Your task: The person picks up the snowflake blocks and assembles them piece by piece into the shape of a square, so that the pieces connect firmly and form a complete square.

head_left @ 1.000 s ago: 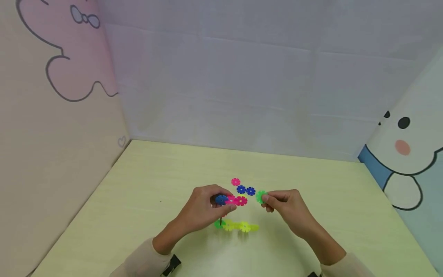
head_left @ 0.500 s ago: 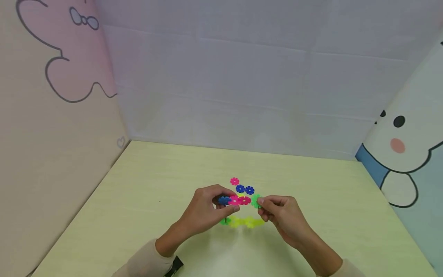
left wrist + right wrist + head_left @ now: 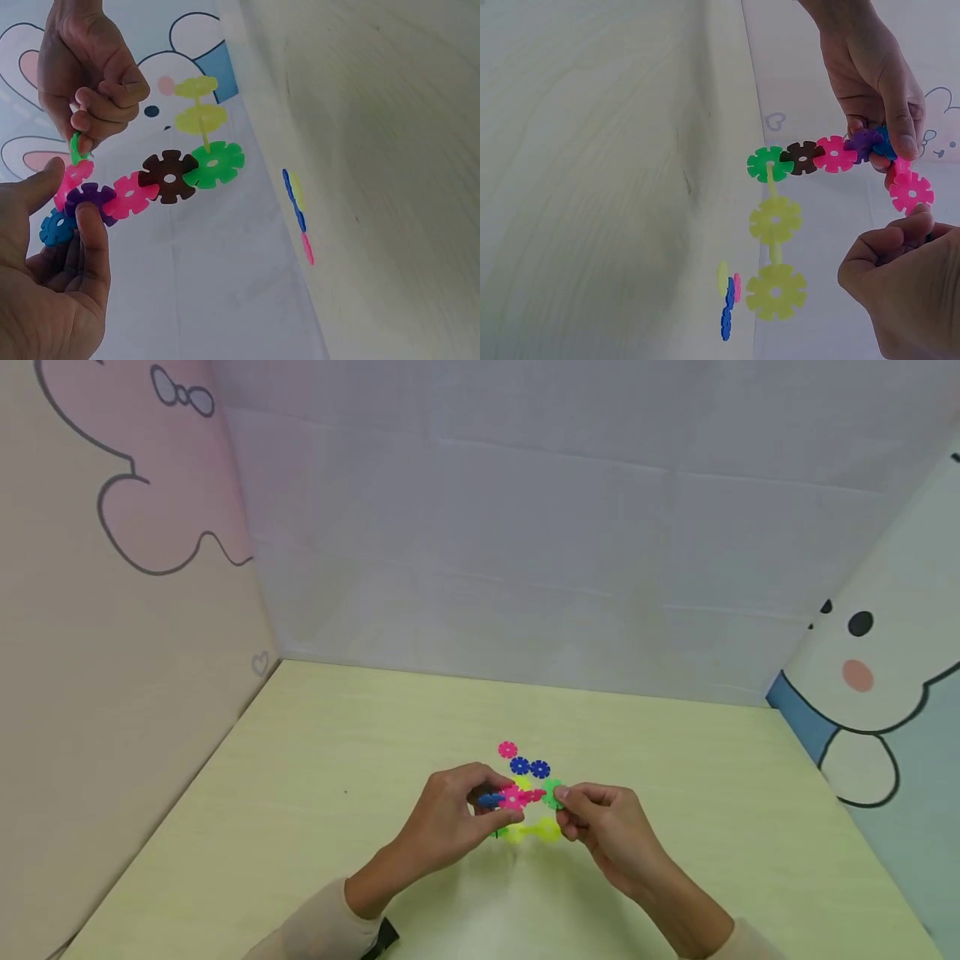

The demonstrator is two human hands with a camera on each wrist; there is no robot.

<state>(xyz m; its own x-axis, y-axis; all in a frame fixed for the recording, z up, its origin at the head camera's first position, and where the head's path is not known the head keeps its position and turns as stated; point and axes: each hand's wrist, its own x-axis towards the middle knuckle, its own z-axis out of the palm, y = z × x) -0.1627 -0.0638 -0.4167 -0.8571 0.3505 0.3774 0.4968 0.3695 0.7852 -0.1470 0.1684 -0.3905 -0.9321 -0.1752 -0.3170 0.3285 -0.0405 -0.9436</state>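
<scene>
My left hand pinches a linked chain of notched plastic snowflake discs between thumb and fingers. In the left wrist view the grip is around a purple disc and a blue disc. From there the chain runs through a pink disc, a brown disc and a green disc to hanging yellow discs. With thumb and fingers, my right hand pinches a separate-coloured end piece, a light green disc. Its edge meets a pink disc; whether they interlock cannot be told.
Behind the hands on the pale table lie a loose pink disc, two blue discs and a yellow disc, partly hidden. Printed cloth walls enclose the table's back and sides.
My right hand has moved left, bringing the light green disc up to the chain's pink end. The left hand has shifted slightly right and turned the chain.
</scene>
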